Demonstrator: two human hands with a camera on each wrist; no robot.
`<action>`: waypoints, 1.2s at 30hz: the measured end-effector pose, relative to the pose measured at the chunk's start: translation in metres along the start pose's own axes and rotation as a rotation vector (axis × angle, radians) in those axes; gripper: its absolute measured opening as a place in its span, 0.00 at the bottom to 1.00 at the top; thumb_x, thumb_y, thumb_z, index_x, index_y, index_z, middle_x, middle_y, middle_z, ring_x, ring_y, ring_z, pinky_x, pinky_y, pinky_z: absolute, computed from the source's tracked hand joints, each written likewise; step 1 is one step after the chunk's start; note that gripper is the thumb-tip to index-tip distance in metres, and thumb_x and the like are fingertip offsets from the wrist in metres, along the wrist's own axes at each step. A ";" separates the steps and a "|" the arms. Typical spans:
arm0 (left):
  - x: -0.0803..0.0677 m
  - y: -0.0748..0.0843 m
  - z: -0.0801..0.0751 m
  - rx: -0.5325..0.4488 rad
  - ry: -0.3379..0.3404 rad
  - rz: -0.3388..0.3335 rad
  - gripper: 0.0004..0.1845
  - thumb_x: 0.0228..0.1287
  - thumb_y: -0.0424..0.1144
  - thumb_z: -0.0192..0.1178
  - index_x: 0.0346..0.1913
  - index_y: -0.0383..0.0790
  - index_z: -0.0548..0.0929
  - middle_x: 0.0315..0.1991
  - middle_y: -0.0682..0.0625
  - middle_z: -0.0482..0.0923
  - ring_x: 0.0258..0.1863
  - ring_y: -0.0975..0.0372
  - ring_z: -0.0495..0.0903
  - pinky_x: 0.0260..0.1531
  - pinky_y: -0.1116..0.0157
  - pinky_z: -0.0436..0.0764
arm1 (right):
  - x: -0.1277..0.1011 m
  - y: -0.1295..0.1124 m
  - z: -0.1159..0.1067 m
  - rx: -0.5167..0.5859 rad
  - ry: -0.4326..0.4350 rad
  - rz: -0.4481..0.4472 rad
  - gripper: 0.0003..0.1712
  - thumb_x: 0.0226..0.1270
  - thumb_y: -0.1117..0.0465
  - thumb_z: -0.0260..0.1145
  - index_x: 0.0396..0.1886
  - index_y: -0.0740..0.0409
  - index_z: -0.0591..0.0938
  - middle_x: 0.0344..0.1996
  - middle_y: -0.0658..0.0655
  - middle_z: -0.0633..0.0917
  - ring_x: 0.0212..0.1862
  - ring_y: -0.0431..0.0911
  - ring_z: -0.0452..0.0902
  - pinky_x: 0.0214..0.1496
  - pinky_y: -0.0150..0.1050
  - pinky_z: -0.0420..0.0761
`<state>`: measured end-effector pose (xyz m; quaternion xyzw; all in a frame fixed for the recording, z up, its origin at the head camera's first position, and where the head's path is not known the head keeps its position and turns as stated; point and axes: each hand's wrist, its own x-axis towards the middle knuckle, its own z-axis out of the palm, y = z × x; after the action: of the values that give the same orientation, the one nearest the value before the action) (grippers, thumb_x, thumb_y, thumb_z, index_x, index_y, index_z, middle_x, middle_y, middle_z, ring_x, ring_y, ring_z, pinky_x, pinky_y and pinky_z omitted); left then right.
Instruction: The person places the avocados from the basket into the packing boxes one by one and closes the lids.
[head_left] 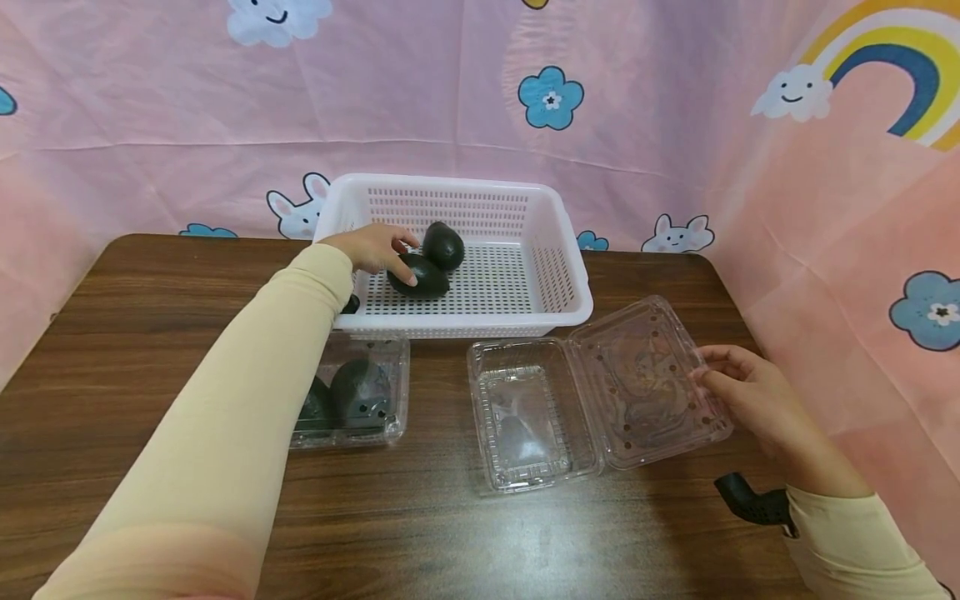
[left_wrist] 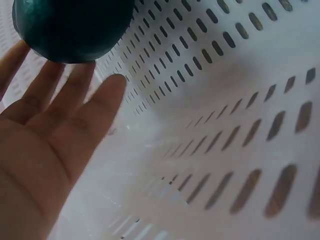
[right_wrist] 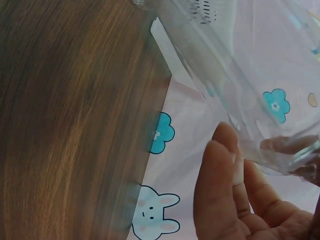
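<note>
In the head view, the left hand (head_left: 375,247) is inside the white basket (head_left: 465,322), fingers loosely extended, not clenched, thumb against the nearer avocado (head_left: 424,280), which lies at that hand's four o'clock. A second avocado (head_left: 443,246) sits just beside it at one o'clock. The right hand (head_left: 759,402) pinches the clear lid (head_left: 648,383), which spreads toward nine o'clock.

From my end, the left sleeve (head_left: 225,417) hid part of the closed clear box (head_left: 399,400), so I couldn't count the avocados (head_left: 362,390) inside. That sleeve also covered most of a dark shape (head_left: 351,305) in the basket (head_left: 551,258); too little showed for me to name it. The left wrist view cropped one avocado (left_wrist: 75,30) at the top. On the right wrist, I lost parts of the clear lid (right_wrist: 220,85) and right hand (right_wrist: 260,197) past the edges.
</note>
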<state>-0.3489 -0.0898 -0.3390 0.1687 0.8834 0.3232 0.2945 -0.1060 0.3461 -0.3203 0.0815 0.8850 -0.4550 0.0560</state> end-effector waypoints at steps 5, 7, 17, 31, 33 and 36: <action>0.002 0.000 0.002 0.049 -0.009 -0.017 0.40 0.58 0.35 0.67 0.71 0.32 0.60 0.69 0.30 0.58 0.66 0.42 0.62 0.59 0.44 0.69 | 0.000 0.002 -0.001 0.035 -0.005 -0.004 0.20 0.73 0.62 0.56 0.58 0.71 0.69 0.31 0.36 0.80 0.30 0.34 0.79 0.28 0.33 0.78; 0.004 -0.001 0.002 0.069 -0.009 -0.018 0.39 0.58 0.35 0.67 0.71 0.32 0.60 0.68 0.29 0.58 0.66 0.41 0.62 0.59 0.44 0.70 | 0.000 0.002 -0.001 0.042 -0.006 -0.006 0.20 0.73 0.62 0.56 0.58 0.71 0.69 0.31 0.36 0.80 0.31 0.34 0.80 0.28 0.33 0.79; 0.005 0.000 0.005 0.129 -0.010 -0.031 0.39 0.59 0.37 0.66 0.71 0.32 0.61 0.68 0.29 0.58 0.65 0.42 0.63 0.58 0.46 0.71 | 0.001 0.004 -0.001 0.078 -0.027 -0.004 0.20 0.73 0.63 0.54 0.59 0.71 0.67 0.31 0.38 0.81 0.30 0.36 0.81 0.29 0.34 0.81; 0.006 0.001 0.006 0.093 -0.036 -0.087 0.39 0.61 0.36 0.66 0.72 0.37 0.60 0.70 0.32 0.55 0.67 0.43 0.61 0.55 0.46 0.74 | 0.001 0.004 -0.003 0.082 -0.035 -0.003 0.16 0.73 0.63 0.56 0.55 0.66 0.70 0.31 0.36 0.81 0.30 0.36 0.80 0.29 0.34 0.81; 0.006 0.002 0.006 0.096 -0.035 -0.083 0.38 0.61 0.36 0.66 0.72 0.36 0.60 0.70 0.31 0.55 0.66 0.43 0.62 0.54 0.47 0.75 | 0.001 0.004 -0.003 0.084 -0.035 0.000 0.16 0.73 0.63 0.56 0.56 0.67 0.70 0.31 0.36 0.81 0.31 0.35 0.80 0.30 0.33 0.81; 0.006 0.003 0.007 0.098 -0.030 -0.078 0.38 0.60 0.36 0.66 0.71 0.36 0.61 0.69 0.32 0.56 0.64 0.44 0.64 0.53 0.48 0.76 | 0.001 0.004 -0.002 0.081 -0.034 0.009 0.19 0.73 0.63 0.55 0.58 0.69 0.68 0.31 0.36 0.81 0.31 0.35 0.80 0.30 0.33 0.81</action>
<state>-0.3486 -0.0819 -0.3439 0.1532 0.8995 0.2654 0.3113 -0.1063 0.3503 -0.3221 0.0798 0.8645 -0.4913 0.0697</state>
